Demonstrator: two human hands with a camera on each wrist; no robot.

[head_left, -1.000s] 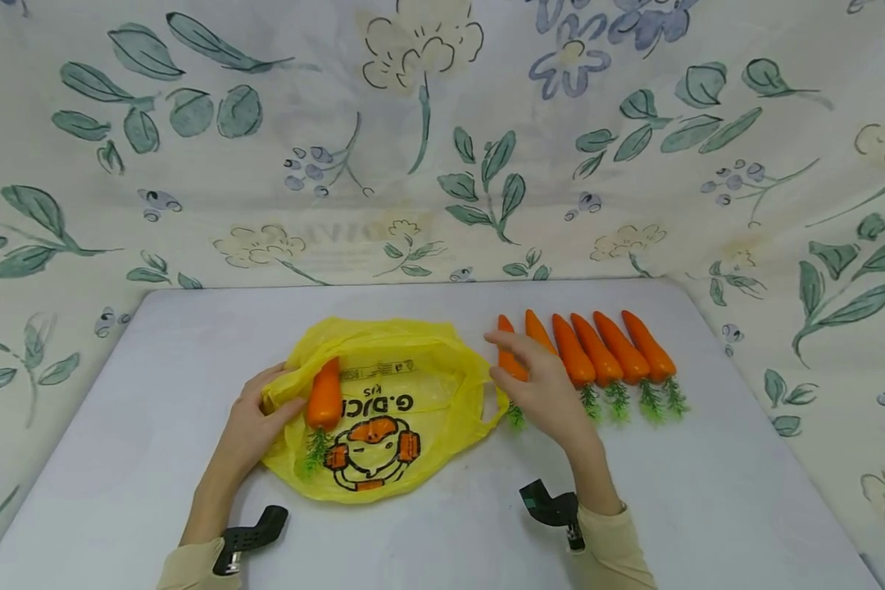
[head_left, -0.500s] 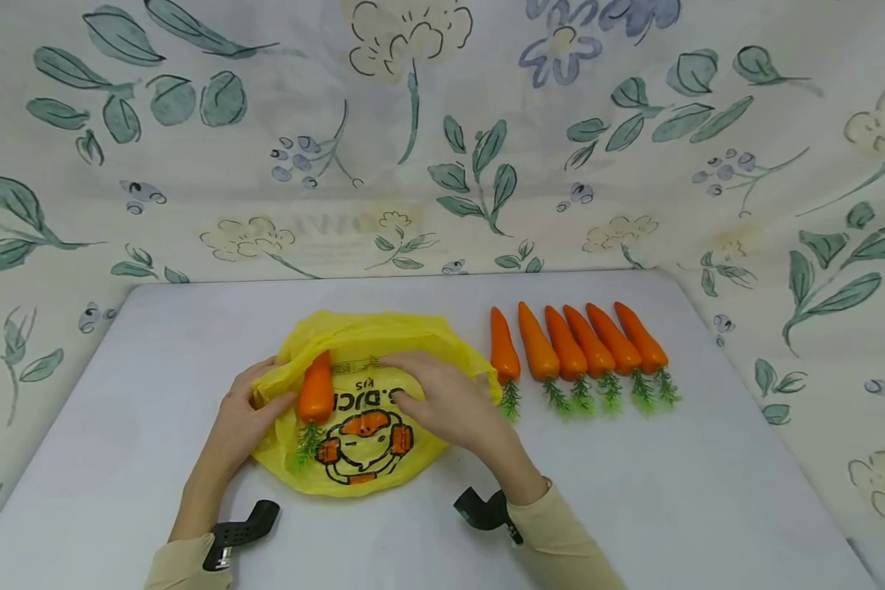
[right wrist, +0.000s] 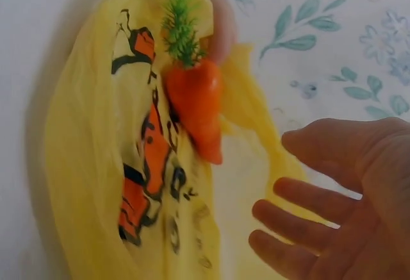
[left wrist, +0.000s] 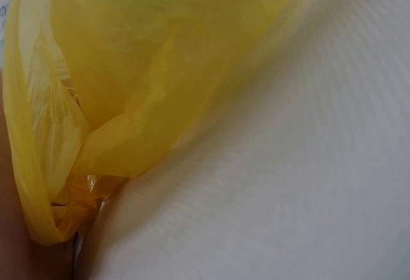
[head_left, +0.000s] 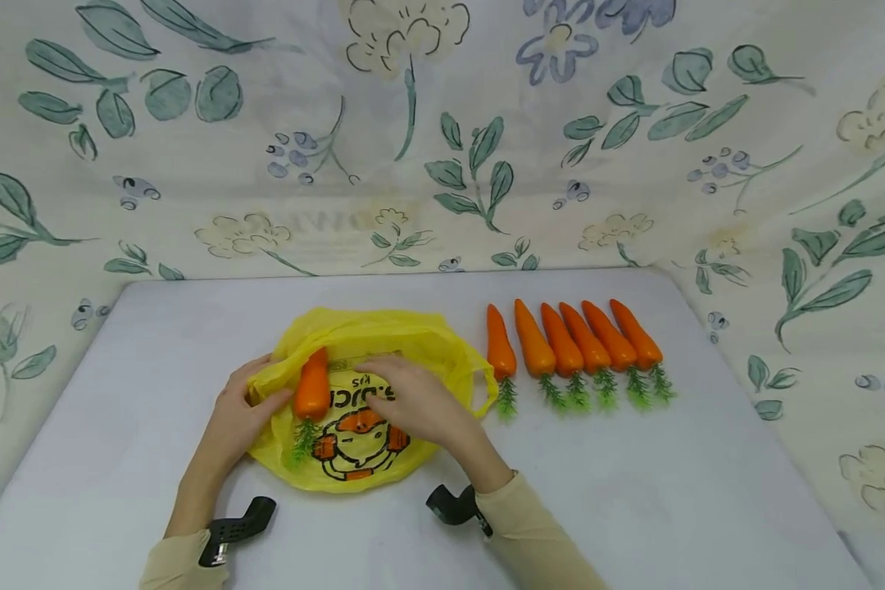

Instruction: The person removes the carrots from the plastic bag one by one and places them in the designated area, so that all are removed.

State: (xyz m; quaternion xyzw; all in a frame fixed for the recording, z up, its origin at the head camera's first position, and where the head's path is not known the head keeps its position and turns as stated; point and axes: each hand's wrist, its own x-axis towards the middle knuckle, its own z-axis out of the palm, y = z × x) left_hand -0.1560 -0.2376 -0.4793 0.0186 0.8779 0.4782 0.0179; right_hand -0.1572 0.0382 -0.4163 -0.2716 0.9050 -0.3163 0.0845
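Observation:
A yellow plastic bag (head_left: 442, 373) with a printed cartoon face lies on the table, its mouth spread. One orange carrot (head_left: 313, 389) with a green frilly top rests in its left part, also plain in the right wrist view as a carrot (right wrist: 197, 104). My left hand (head_left: 239, 410) grips the bag's left edge, thumb inside the rim and fingers behind the plastic. Over the bag's middle, my right hand (head_left: 413, 401) has its fingers apart and nothing between them. In the right wrist view its fingers (right wrist: 307, 222) extend toward the bag, short of the carrot.
Right of the bag, several more carrots (head_left: 534, 344) stand in a row, tips away from me and tops toward me. The white table (head_left: 671, 492) ends at a flower-patterned cloth (head_left: 546, 221) behind. Black wrist cameras (head_left: 239, 524) sit on both sleeves.
My right hand has moved left from beside the carrot row to over the open bag. The left hand keeps its hold on the bag's edge. The view has shifted slightly.

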